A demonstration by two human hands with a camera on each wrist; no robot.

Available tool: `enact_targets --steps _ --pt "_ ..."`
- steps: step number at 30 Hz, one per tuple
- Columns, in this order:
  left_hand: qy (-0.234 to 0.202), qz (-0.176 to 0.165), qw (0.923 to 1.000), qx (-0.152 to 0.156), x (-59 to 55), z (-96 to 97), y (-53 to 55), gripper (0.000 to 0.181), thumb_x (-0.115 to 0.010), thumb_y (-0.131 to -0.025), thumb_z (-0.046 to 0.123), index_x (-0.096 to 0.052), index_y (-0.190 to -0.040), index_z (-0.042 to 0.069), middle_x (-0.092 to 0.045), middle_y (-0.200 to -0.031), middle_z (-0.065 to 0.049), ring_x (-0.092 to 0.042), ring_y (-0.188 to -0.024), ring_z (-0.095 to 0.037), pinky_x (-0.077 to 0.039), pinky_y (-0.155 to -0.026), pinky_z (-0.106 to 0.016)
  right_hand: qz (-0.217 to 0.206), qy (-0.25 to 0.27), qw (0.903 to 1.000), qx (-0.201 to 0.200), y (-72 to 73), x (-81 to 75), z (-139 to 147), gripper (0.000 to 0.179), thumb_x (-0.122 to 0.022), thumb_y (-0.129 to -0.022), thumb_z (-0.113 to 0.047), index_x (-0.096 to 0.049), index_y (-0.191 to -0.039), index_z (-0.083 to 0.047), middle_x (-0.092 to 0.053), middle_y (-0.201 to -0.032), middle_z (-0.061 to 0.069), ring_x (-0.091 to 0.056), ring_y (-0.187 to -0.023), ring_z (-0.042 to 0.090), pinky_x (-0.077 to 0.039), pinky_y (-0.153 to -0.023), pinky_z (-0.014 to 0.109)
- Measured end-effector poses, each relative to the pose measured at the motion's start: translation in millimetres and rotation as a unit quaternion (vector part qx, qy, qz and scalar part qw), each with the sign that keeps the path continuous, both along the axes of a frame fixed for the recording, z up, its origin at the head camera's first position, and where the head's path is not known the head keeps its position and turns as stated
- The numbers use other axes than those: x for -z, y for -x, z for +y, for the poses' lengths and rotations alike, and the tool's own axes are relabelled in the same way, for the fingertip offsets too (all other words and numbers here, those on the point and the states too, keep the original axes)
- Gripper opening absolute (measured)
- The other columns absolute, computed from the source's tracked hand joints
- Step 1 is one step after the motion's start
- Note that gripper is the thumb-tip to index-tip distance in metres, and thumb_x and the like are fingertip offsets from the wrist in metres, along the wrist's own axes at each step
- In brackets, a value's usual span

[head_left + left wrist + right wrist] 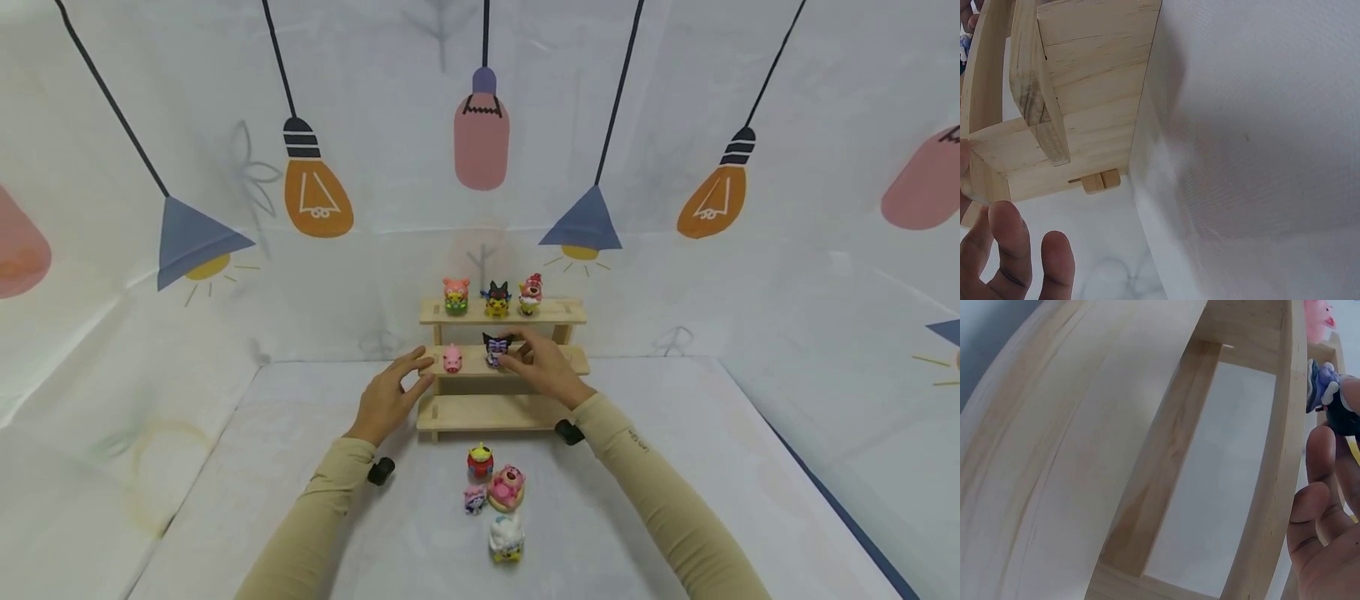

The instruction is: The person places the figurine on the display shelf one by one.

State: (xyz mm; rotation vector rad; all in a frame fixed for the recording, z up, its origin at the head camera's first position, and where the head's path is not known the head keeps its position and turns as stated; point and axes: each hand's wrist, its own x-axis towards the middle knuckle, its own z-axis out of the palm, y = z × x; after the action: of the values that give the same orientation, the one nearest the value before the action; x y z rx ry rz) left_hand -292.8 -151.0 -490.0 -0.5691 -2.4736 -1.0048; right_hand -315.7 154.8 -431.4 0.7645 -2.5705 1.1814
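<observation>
My right hand [547,364] pinches a black-and-purple figurine [495,350] with pointed ears at the middle step of a small wooden display shelf [480,410]. In the right wrist view, the thumb and fingers [1320,450] are at the figurine's dark head [1338,417]. Its base is at the board, though I cannot tell whether it bears its weight there. A pink pig figurine [452,359] stands left of it on the same step. My left hand [386,398] is at the left end of that step, its fingers loosely spread and holding no figurine.
On the top step stand a pink-and-green figurine [456,297], a yellow one with dark ears [497,299] and a red-hatted one [530,295]. In front of the shelf lie a red-and-yellow figurine [480,461], a pink bear [507,487], a small pink-purple one [475,499] and a white one [507,537].
</observation>
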Motion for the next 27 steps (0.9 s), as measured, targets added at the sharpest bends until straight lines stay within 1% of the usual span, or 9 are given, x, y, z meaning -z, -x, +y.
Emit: enact_targets --steps 2,7,11,14,17,20,22,23,27 --pt "0.001 0.000 1.0000 0.001 -0.4 0.2 0.0 0.037 -0.064 -0.101 0.040 -0.068 -0.134 0.024 -0.053 -0.150 0.006 -0.043 -0.048 -0.007 -0.037 -0.042 -0.027 0.000 0.002 1.0000 -0.003 -0.2 -0.8 0.5 0.045 -0.075 -0.095 -0.021 -0.060 -0.134 -0.006 -0.069 -0.114 0.011 -0.067 -0.087 0.020 -0.055 -0.070 0.035" --pt "-0.001 -0.008 1.0000 -0.001 -1.7 0.8 -1.2 0.037 -0.064 -0.101 0.041 -0.068 -0.134 0.026 -0.053 -0.150 0.009 -0.045 -0.048 -0.008 -0.038 -0.042 -0.027 -0.009 -0.001 0.9999 -0.007 -0.3 -2.1 2.9 0.051 -0.077 -0.093 -0.022 -0.058 -0.139 -0.009 -0.067 -0.121 0.007 -0.066 -0.089 0.019 -0.055 -0.073 0.036" --pt "-0.005 -0.011 0.9999 -0.001 -1.4 1.3 -1.5 0.037 -0.064 -0.100 0.041 -0.068 -0.134 0.026 -0.053 -0.150 0.009 -0.045 -0.048 -0.008 -0.038 -0.042 -0.028 -0.017 -0.005 0.9998 -0.005 -0.4 -1.0 7.0 0.058 -0.077 -0.093 -0.025 -0.054 -0.144 -0.009 -0.064 -0.130 0.007 -0.066 -0.094 0.019 -0.056 -0.079 0.040" --pt "-0.006 -0.010 0.9999 -0.001 -0.6 1.4 -1.5 0.037 -0.064 -0.101 0.041 -0.068 -0.134 0.026 -0.053 -0.150 0.009 -0.044 -0.048 -0.008 -0.037 -0.042 -0.028 -0.026 0.005 0.9996 -0.003 -3.9 0.2 11.7 0.061 -0.077 -0.094 -0.027 -0.051 -0.146 -0.010 -0.062 -0.134 0.010 -0.066 -0.097 0.021 -0.055 -0.084 0.043" --pt "-0.005 -0.009 0.9999 -0.002 -0.1 1.6 -2.0 0.037 -0.064 -0.101 0.041 -0.068 -0.134 0.026 -0.052 -0.150 0.009 -0.044 -0.049 -0.008 -0.037 -0.042 -0.028 -0.033 0.024 0.9992 0.002 -13.4 2.5 18.5 0.062 -0.076 -0.095 -0.028 -0.048 -0.148 -0.013 -0.061 -0.131 0.014 -0.064 -0.097 0.023 -0.055 -0.085 0.044" --pt "-0.006 -0.004 1.0000 0.000 0.2 1.6 -2.8 0.036 -0.064 -0.101 0.040 -0.068 -0.134 0.025 -0.053 -0.150 0.007 -0.043 -0.048 -0.007 -0.037 -0.041 -0.027 -0.028 0.036 0.9990 0.002 -27.3 7.8 26.5 0.060 -0.074 -0.096 -0.027 -0.047 -0.148 -0.015 -0.060 -0.126 0.018 -0.062 -0.097 0.022 -0.053 -0.083 0.042" --pt "-0.007 0.000 1.0000 0.001 0.0 1.3 -2.6 0.036 -0.065 -0.101 0.039 -0.068 -0.134 0.024 -0.054 -0.149 0.006 -0.043 -0.047 -0.006 -0.036 -0.041 -0.027 -0.017 0.041 0.9990 -0.001 -37.0 11.8 31.6 0.058 -0.074 -0.096 -0.026 -0.047 -0.147 -0.015 -0.059 -0.127 0.017 -0.062 -0.097 0.020 -0.052 -0.082 0.039" --pt "-0.008 0.002 1.0000 0.002 -0.3 1.2 -2.5 0.037 -0.065 -0.100 0.039 -0.068 -0.133 0.024 -0.054 -0.149 0.006 -0.043 -0.047 -0.006 -0.036 -0.041 -0.027 -0.012 0.044 0.9989 -0.004 -41.5 13.9 33.9 0.057 -0.074 -0.096 -0.025 -0.048 -0.146 -0.016 -0.061 -0.122 0.016 -0.062 -0.096 0.019 -0.052 -0.080 0.037" --pt "-0.007 0.003 1.0000 0.002 -1.6 0.1 -2.0 0.037 -0.065 -0.100 0.039 -0.068 -0.134 0.024 -0.054 -0.149 0.005 -0.043 -0.047 -0.007 -0.036 -0.041 -0.027 0.018 0.055 0.9982 -0.016 -60.8 19.3 40.2 0.049 -0.072 -0.097 -0.020 -0.053 -0.142 -0.018 -0.066 -0.116 0.004 -0.063 -0.090 0.015 -0.049 -0.074 0.033"
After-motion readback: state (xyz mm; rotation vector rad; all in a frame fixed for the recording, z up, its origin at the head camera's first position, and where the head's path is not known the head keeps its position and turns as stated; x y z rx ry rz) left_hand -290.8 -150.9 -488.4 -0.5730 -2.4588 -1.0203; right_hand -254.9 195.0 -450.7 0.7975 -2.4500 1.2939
